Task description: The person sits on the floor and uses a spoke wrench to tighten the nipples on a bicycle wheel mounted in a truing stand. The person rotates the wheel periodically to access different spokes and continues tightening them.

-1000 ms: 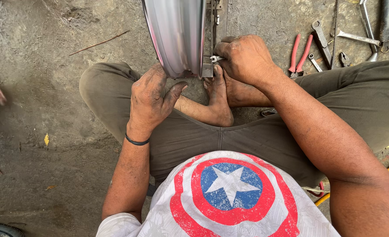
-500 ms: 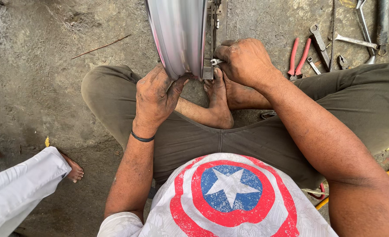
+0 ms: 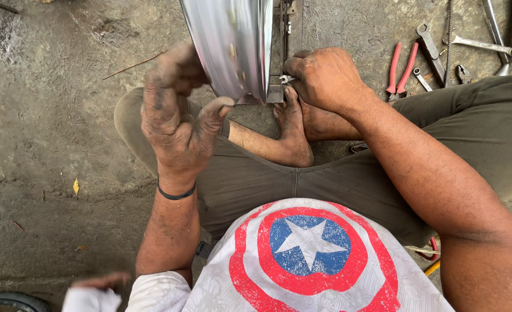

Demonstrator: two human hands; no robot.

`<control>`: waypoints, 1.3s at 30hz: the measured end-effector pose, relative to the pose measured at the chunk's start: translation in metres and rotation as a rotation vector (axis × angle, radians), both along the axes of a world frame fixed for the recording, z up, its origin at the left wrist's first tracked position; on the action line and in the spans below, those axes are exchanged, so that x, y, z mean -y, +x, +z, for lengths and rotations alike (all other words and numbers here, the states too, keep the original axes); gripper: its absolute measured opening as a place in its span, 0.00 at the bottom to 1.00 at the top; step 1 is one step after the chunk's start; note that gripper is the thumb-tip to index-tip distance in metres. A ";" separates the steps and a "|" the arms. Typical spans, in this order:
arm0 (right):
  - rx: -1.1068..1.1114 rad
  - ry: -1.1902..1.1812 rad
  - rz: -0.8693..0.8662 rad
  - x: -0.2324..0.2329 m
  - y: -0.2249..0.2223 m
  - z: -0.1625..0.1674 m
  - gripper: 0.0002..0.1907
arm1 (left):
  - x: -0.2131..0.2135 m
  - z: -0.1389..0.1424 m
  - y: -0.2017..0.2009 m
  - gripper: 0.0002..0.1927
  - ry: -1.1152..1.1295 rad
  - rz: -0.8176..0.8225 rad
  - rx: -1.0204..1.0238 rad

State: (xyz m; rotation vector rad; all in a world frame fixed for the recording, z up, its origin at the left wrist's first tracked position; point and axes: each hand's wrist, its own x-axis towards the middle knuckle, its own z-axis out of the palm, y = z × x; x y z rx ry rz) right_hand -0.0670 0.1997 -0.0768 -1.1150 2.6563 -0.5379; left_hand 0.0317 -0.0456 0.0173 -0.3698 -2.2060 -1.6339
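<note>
Rough, stained grey concrete floor (image 3: 54, 115) carries one shiny curved metal wheel rim (image 3: 233, 46), standing upright between the knees, one pair of red-handled pliers (image 3: 400, 69) and several steel spanners (image 3: 475, 43). Left hand (image 3: 178, 118) curls half-open, thumb touching the rim's edge. Right hand (image 3: 325, 78) is clenched on a small silver tool (image 3: 286, 78) at the rim.

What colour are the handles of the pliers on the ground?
The pliers have red-pink handles, seen in the head view, lying beyond the right hand.
</note>
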 end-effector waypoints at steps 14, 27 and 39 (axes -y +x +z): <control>0.006 -0.023 -0.014 0.000 0.000 -0.001 0.15 | -0.008 -0.005 0.007 0.29 -0.225 0.123 -0.010; -0.048 -0.053 -0.010 -0.001 0.001 -0.002 0.13 | -0.011 0.001 -0.005 0.15 -0.184 0.025 -0.002; -0.054 -0.017 0.003 0.001 0.002 -0.002 0.10 | -0.008 -0.020 0.016 0.11 -0.297 0.137 0.221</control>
